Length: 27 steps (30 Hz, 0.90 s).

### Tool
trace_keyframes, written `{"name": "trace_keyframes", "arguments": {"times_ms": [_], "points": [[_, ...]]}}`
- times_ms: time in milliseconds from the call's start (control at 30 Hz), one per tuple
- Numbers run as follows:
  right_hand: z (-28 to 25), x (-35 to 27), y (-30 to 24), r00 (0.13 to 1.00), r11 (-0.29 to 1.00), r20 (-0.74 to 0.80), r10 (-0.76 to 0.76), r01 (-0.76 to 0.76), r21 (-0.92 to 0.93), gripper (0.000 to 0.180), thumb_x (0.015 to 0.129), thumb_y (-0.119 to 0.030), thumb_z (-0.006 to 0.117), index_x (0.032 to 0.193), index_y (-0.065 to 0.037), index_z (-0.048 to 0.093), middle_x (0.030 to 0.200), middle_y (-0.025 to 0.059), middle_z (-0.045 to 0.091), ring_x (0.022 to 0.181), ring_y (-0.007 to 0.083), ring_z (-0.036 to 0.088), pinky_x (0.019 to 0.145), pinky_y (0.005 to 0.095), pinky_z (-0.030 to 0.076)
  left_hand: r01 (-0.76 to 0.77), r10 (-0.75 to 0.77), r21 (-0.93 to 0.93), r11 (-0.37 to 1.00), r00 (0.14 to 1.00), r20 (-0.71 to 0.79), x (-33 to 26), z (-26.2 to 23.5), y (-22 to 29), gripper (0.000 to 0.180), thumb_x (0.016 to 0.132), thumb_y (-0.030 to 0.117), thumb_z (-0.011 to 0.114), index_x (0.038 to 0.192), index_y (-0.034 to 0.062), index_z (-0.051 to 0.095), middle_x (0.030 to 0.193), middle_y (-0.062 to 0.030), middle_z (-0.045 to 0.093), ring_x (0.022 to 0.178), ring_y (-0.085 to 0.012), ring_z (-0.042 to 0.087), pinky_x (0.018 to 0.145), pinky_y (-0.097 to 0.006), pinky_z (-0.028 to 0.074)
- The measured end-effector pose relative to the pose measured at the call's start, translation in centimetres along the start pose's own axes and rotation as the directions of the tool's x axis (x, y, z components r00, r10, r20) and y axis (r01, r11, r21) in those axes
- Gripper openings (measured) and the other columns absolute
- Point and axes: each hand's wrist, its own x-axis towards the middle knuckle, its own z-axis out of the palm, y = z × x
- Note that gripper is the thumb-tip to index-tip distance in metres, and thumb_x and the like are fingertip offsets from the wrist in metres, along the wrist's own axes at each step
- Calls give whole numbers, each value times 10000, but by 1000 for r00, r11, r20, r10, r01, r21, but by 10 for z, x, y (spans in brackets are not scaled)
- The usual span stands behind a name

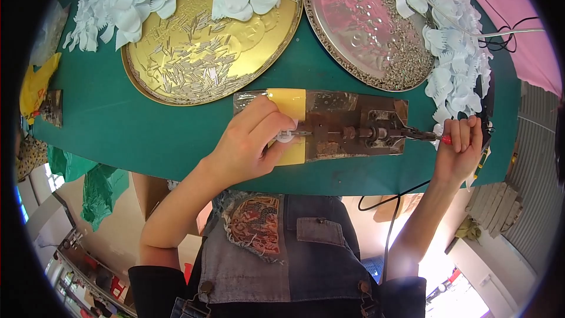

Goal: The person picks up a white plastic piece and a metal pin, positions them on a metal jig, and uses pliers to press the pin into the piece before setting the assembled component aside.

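Observation:
A hand-lever press [379, 131] is fixed on a dark base plate with a yellow strip at its left end. My left hand [247, 138] pinches a small white plastic piece [285, 136] against the tip of the press rod. The fingers hide most of that piece. At the other end, my right hand [462, 144] is closed round the press lever [446, 139], whose red grip shows beside the fingers. The lever points right, nearly in line with the rod.
A gold tray [134, 82] with loose metal pins lies at the far left, a silver tray [344, 62] with small metal parts at the far right. White toothed plastic pieces [126, 0] are heaped around both. A black cable [400, 194] hangs over the green table's [176, 147] near edge.

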Motion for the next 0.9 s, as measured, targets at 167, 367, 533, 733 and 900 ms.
{"name": "trace_keyframes", "arguments": {"times_ms": [167, 367, 533, 733, 900], "points": [[89, -42, 36, 900, 629, 80, -429, 361, -688, 327, 1067, -214, 357, 808, -57, 479, 537, -47, 239, 483, 50, 201, 469, 244, 164, -11, 11, 5, 1000, 1000, 2, 0, 0, 0, 266, 701, -15, 765, 903, 28, 596, 857, -105, 569, 769, -319, 563, 669, -393, 483], [86, -41, 29, 917, 666, 165, -364, 380, -642, 331, 1066, -213, 378, 814, -40, 505, 541, -44, 271, 489, 42, 215, 470, 227, 183, -28, 28, -1, 1000, 999, -15, -2, 1, -4, 271, 700, -13, 782, 906, 29, 612, 861, -113, 600, 773, -293, 589, 667, -372, 493], [66, -38, 21, 912, 710, 270, -308, 409, -573, 343, 1081, -232, 363, 842, -39, 515, 531, -47, 255, 501, 49, 220, 496, 241, 210, -53, 54, 24, 998, 998, -45, -6, 2, -6, 290, 687, -14, 799, 916, 31, 628, 876, -113, 631, 782, -271, 617, 671, -347, 502], [-33, 0, 8, 997, 996, -40, 72, -74, -45, 203, 1053, -170, 464, 1000, -10, 576, 727, -10, 443, 679, 101, 389, 693, 249, 345, -30, 30, 0, 1000, 999, -36, -4, -1, -8, 274, 726, 37, 789, 936, 41, 612, 854, -93, 578, 804, -303, 569, 717, -371, 489], [-20, -21, 13, 894, 563, -126, -430, 157, -811, 260, 966, -68, 552, 1211, 5, 603, 1109, 59, 592, 1010, 140, 523, 929, 275, 409, 28, -33, 55, 998, 995, 92, 16, -23, 17, 295, 716, 108, 817, 936, 52, 628, 867, -84, 593, 873, -294, 570, 790, -386, 479]]}}
